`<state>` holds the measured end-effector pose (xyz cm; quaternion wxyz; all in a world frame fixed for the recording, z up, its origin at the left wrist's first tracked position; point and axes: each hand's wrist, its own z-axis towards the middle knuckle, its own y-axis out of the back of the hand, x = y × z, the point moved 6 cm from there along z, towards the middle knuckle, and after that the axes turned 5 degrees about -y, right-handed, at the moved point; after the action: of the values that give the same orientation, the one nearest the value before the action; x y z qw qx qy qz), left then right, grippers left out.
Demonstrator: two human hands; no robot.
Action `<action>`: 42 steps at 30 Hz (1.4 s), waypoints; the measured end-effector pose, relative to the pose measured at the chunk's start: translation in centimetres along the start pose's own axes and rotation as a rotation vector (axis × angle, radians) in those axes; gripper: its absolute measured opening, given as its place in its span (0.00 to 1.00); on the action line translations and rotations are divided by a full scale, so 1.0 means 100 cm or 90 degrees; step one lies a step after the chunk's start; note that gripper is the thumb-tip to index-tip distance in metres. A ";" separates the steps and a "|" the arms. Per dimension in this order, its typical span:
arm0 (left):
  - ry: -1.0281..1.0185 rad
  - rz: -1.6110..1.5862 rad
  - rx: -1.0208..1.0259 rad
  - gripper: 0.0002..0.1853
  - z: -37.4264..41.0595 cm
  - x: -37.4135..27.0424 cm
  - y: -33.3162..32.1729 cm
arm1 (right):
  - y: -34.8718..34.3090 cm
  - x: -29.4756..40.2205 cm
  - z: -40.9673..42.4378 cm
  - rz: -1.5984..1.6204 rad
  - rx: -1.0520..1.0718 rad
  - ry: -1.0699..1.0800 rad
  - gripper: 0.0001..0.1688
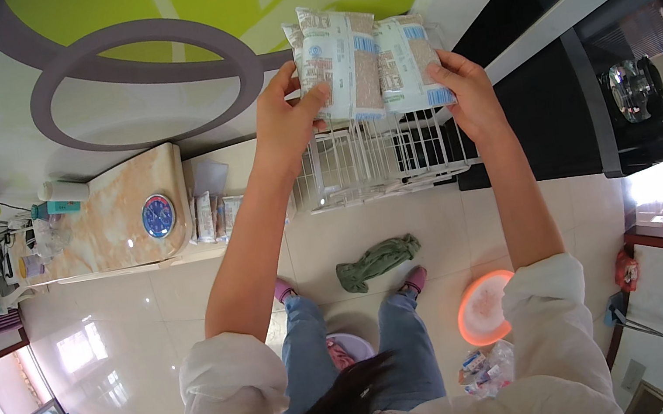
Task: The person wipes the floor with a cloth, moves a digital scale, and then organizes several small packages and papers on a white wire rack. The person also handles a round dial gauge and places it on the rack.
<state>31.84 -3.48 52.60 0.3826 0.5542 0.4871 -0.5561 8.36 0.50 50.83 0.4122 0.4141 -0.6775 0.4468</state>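
Note:
Several printed plastic packets are held up side by side in front of the patterned wall, above a white wire rack. My left hand grips the left packet, with part of another packet showing behind it. The right packet is pinched at its right edge by my right hand, thumb in front. The two front packets touch or overlap where they meet. More packets stand in a row beside the marble-topped cabinet, left of the rack.
A round blue dial lies on the marble top. Right of the rack stands a black cabinet. On the tiled floor are a green cloth, an orange-rimmed basin, a bag of wrappers and a basin between my legs.

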 end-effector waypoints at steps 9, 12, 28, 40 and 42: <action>-0.198 0.498 -0.046 0.37 -0.002 -0.002 0.002 | 0.005 0.023 -0.001 -0.582 -0.158 0.170 0.18; -0.332 0.562 -0.023 0.42 0.005 0.004 -0.004 | -0.005 0.030 -0.003 -0.834 -0.234 0.363 0.19; 0.218 0.004 -0.405 0.25 -0.118 0.261 0.253 | -0.165 -0.250 -0.133 -0.348 0.145 -0.017 0.14; 0.551 -0.369 -0.650 0.35 -0.178 0.446 0.337 | -0.157 -0.569 0.030 -0.363 -0.198 -0.285 0.43; 0.539 -0.419 -0.619 0.29 -0.163 0.445 0.319 | -0.162 -0.561 0.034 -0.500 -0.260 -0.354 0.41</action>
<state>62.47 9.88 6.32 0.1771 0.3137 0.9274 -0.1008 40.58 3.89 2.09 0.4256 0.6510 -0.6284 -0.0095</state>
